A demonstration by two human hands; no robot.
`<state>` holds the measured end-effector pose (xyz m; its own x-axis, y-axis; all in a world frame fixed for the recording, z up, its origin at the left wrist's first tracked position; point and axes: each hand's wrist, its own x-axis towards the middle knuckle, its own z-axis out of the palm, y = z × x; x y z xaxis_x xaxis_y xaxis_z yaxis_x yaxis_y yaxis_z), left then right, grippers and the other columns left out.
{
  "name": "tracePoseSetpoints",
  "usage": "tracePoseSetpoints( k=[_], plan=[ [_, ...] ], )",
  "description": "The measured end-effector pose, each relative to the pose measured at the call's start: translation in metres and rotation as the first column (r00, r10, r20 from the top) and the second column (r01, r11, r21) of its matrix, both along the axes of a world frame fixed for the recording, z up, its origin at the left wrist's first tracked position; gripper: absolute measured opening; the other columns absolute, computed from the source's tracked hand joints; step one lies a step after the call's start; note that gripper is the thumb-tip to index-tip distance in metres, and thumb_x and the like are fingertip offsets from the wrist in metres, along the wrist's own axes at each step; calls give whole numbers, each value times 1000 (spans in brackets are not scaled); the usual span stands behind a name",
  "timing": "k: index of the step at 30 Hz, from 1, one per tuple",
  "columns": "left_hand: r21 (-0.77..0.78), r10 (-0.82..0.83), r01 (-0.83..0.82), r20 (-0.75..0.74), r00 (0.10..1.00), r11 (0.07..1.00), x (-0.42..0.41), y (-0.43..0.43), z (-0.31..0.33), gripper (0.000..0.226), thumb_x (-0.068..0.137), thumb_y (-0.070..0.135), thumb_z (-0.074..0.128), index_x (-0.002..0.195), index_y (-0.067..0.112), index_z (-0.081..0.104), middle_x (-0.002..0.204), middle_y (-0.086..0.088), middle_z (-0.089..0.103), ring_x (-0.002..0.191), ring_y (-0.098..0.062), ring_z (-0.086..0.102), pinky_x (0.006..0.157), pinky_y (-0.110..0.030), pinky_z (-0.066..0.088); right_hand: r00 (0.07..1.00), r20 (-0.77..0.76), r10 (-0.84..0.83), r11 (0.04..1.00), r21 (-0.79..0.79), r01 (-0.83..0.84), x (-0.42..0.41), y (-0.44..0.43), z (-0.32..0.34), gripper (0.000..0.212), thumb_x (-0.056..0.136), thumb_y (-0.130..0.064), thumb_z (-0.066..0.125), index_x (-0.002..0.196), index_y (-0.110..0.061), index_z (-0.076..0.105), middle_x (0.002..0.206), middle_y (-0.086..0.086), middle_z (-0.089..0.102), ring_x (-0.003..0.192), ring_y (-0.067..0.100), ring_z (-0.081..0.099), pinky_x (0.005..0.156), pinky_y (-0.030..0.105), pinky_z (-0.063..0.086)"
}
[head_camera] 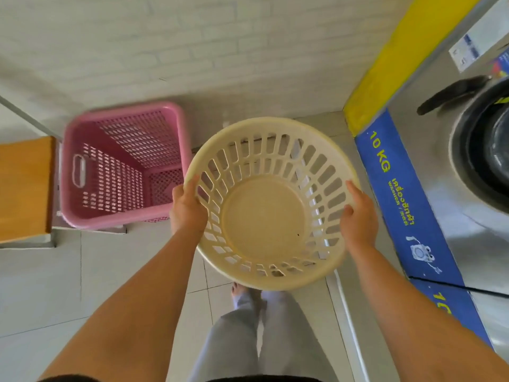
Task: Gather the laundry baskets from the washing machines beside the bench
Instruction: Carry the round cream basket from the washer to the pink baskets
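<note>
Round cream basket [271,205], slotted walls, solid base, empty. Held in the air in front of the person, above the tiled floor [55,285], tilted so the inside faces the camera. Left hand [187,209] clamps the left rim, thumb inside, fingers wrapped under the outside. Right hand [358,216] does the same on the right rim, thumb over the edge, fingers closed on the outer wall.

Pink rectangular basket [121,166] sits on the floor to the left, empty, perforated sides, handle cutout on its left wall. Near the cream one, not touching. It stands just beside the end of a wooden bench [24,186], close to the white brick wall [165,45].

Right side: front-load washing machine [468,175], steel body, round door, blue strip reading "10 KG" along the front, yellow band above it. Person's grey-trousered legs [248,340] below the basket.
</note>
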<state>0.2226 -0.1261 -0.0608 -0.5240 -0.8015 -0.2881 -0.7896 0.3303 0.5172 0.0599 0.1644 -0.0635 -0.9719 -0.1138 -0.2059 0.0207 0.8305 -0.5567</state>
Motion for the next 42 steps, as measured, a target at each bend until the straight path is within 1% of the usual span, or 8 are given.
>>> tracePoseSetpoints(
  k=[7,16,19,23,30,36,39,42],
  plan=[
    [48,57,-63,115,992,997,-94,-49,-56,74,85,-1,41,142,45,29,118,-9,45,80,-28,58,66,-39,48,997,39,72,996,54,-74,-111,-69,-59,59,96,-2,38,145,-34,38,147,5,41,112,28,57,78,34,42],
    [67,196,-203,104,975,977,-171,-101,-181,77,83,-2,42,140,48,27,126,-9,43,90,-33,63,76,-47,57,991,57,122,990,58,-125,-203,-145,-187,54,99,-7,39,144,-36,38,147,2,41,107,27,61,82,46,55],
    [22,197,-202,124,972,979,-184,-112,-233,76,85,-4,42,141,45,25,131,-11,42,86,-30,59,74,-43,55,992,31,123,990,60,-125,-218,-158,-239,54,98,-7,41,144,-36,39,145,3,43,108,28,61,82,44,53],
    [74,271,-277,78,959,958,-190,-125,-293,80,87,-10,41,140,48,27,135,-4,36,101,-28,58,84,-51,55,990,-18,138,990,22,-138,-226,-169,-300,54,98,-6,44,143,-36,41,144,4,44,111,27,60,81,37,50],
    [-78,177,-170,104,979,982,-194,-139,-355,74,88,-8,48,145,34,28,135,-15,39,104,-35,56,85,-52,52,991,-38,131,991,13,-131,-232,-186,-368,53,97,-5,44,141,-35,42,147,3,41,120,28,56,86,42,51],
    [73,174,-178,63,983,981,-194,-155,-378,87,85,-15,41,147,41,18,145,-7,31,117,-32,52,93,-47,51,982,-14,191,982,22,-190,-235,-193,-394,56,97,-3,39,144,-34,36,152,1,32,113,23,58,71,30,45],
    [79,118,-130,137,984,988,-197,-160,-375,83,89,-9,42,150,40,13,153,-7,19,125,-32,44,99,-43,45,959,62,275,955,100,-280,-239,-193,-389,56,99,-10,39,147,-35,28,158,5,19,123,30,50,84,41,51],
    [73,58,-78,238,970,994,-200,-158,-358,70,97,10,45,153,33,9,159,-10,8,141,-36,25,112,-51,32,929,103,355,886,279,-370,-239,-192,-369,53,100,-26,41,150,-35,25,161,10,12,137,34,36,102,50,41]
  ],
)
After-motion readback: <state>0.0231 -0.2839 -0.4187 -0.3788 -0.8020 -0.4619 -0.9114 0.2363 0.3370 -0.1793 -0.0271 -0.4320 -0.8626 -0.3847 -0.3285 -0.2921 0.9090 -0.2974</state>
